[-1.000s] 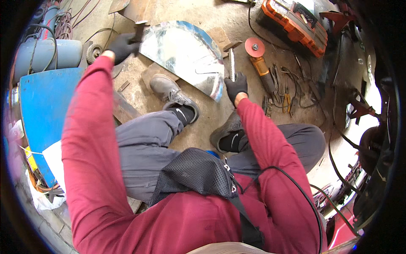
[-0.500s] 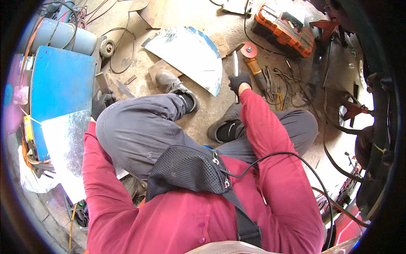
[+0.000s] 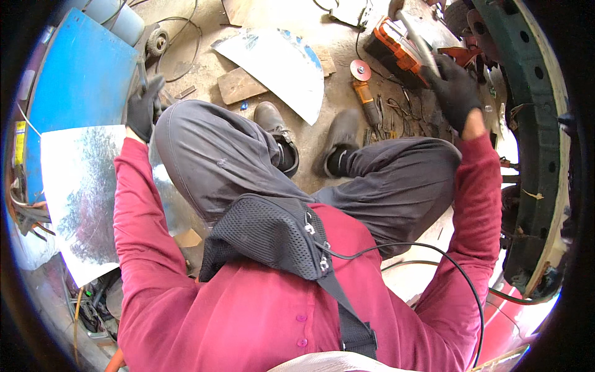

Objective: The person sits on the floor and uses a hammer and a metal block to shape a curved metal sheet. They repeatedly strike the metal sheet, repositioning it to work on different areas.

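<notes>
My right hand (image 3: 457, 93), in a dark glove, is raised at the far right and closed round the pale handle of a hammer (image 3: 419, 42). The handle slants up and left over the orange toolbox, and its dark head is partly lost at the upper end. My left hand (image 3: 144, 108), also gloved, is closed on a narrow grey metal bar (image 3: 143, 77) beside the right edge of a blue metal sheet (image 3: 87, 80). A shiny bare metal sheet (image 3: 83, 192) lies against the blue one, left of my left forearm.
A half-round metal sheet (image 3: 282, 68) lies on the floor ahead, partly over a wooden board (image 3: 238, 87). Right of it lie a yellow angle grinder (image 3: 365, 96) and several hand tools. An orange and black toolbox (image 3: 393, 53) stands beyond. A dark metal beam (image 3: 539, 149) runs down the right side.
My right hand has swung up and right with the hammer, from between my feet to above the toolbox side. My left hand stays by the blue sheet. The view has shifted.
</notes>
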`<state>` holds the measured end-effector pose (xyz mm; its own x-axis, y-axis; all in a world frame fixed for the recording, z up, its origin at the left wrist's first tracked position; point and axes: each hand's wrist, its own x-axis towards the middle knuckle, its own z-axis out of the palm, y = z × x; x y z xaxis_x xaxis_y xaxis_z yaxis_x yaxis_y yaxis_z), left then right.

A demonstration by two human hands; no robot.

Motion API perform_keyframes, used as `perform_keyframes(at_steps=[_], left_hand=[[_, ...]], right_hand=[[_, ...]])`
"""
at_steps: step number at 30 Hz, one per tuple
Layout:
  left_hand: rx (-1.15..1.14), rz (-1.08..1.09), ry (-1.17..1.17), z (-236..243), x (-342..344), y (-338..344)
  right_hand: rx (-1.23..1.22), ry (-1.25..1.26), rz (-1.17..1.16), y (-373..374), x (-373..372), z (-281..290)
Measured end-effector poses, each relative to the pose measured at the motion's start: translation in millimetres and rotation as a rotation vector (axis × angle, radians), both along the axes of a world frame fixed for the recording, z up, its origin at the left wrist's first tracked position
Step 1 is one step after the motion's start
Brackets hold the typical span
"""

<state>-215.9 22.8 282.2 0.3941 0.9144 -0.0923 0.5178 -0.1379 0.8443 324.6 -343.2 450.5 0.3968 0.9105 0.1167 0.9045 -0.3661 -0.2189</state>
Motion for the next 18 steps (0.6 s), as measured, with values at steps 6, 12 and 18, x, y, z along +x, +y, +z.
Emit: perform_keyframes(at_steps=[6, 12, 18], left_hand=[[0.138, -0.265, -0.274, 50.0, 80.5, -9.4], [-0.661, -0.223, -0.349, -64.5, 200.5, -0.2], [-0.223, -0.703, 0.324, -345.7, 120.8, 52.6]], right_hand=[[0.002, -0.138, 0.091, 7.0, 0.2, 23.9], [0.011, -0.268, 0.251, 47.2, 40.7, -7.0], [0.101, 0.175, 0.185, 105.7, 22.5, -59.0]])
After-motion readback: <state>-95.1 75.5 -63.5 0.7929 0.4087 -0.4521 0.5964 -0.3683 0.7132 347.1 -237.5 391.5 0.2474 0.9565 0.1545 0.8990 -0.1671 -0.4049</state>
